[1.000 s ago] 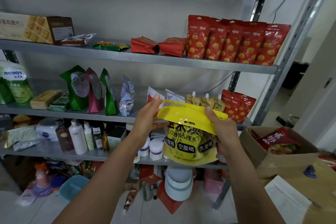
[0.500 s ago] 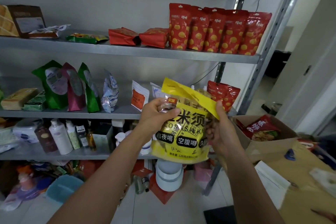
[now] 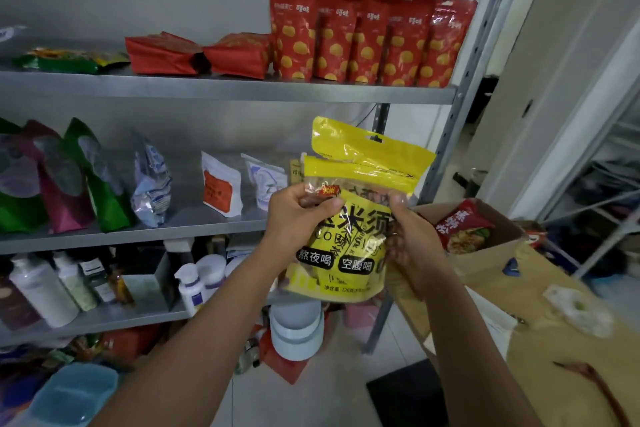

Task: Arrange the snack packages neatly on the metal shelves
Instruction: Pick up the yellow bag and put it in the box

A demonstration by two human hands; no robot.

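Snack packages (image 3: 100, 177) stand along the middle metal shelf (image 3: 156, 232) at our left: green and magenta bags, then a silver bag (image 3: 150, 184) and two white pouches (image 3: 220, 189). Further right, in front of that shelf and off it, we see the left hand (image 3: 298, 218) pinching the yellow pouch (image 3: 367, 163) near its upper left corner, thumb on the front. A second yellow top shows behind, perhaps another pouch. The right hand (image 3: 412, 243) has its fingers curled round the pouch's right edge. Beyond sits a cardboard box (image 3: 485, 263) with a red packet (image 3: 460, 229) inside.

Yellow black-lettered pouch (image 3: 349, 236); 5 red yellow-spotted bags (image 3: 367, 38).
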